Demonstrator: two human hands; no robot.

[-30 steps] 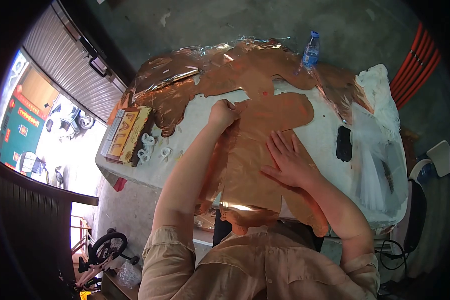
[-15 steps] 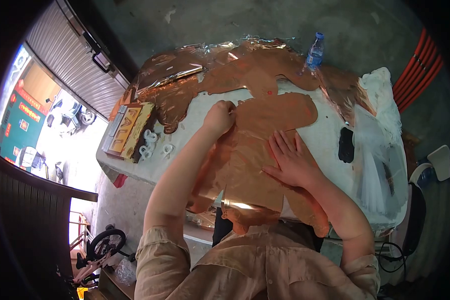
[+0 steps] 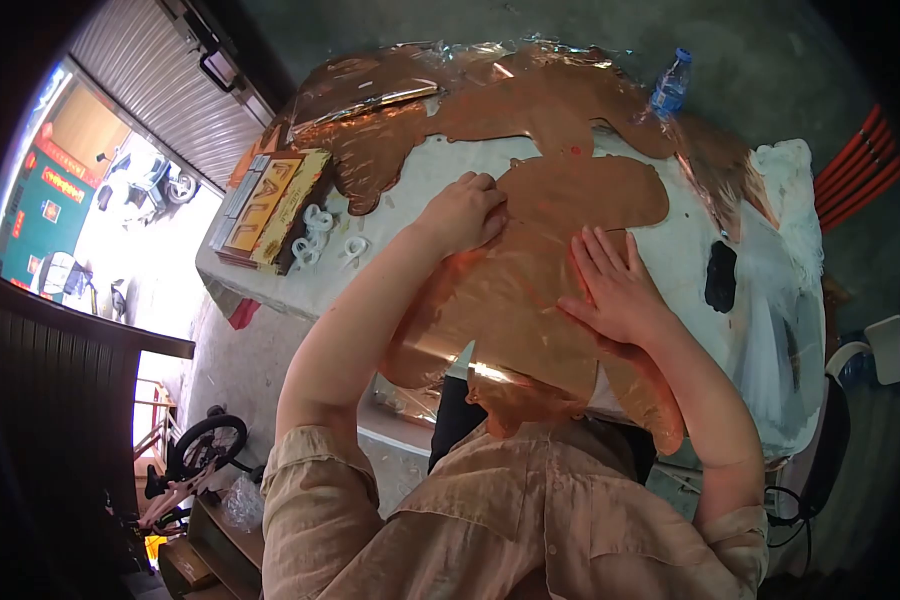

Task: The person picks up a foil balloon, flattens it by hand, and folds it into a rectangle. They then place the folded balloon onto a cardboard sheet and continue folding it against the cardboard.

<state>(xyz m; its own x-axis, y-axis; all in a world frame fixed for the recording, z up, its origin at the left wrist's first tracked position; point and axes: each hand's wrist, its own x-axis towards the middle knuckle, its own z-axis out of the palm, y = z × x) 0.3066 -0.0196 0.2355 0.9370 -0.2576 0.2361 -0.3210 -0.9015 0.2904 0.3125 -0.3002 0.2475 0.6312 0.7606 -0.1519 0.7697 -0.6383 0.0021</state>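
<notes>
A flat, copper-coloured foil balloon (image 3: 515, 290) with rounded lobes lies across the table and reaches down to my lap. My left hand (image 3: 467, 212) is closed at its upper left edge, fingers curled and pinching the foil; the fingertips are partly hidden. Lower on the right side, my right hand (image 3: 615, 285) rests flat on the foil with its fingers stretched out. Beyond both hands, more copper foil balloons (image 3: 530, 100) spread along the far edge, some crinkled and shiny.
On the table's left are a box of packets (image 3: 275, 210) and white ribbon rolls (image 3: 311, 235). A water bottle (image 3: 673, 85) stands at the back right. A black object (image 3: 720, 276) and clear plastic bags (image 3: 770, 340) lie right. A bicycle (image 3: 205, 450) is lower left.
The view has shifted, so the table sits higher and further right. My left hand stays at the balloon's edge, its fingers turned slightly; my right hand still lies flat on the foil.
</notes>
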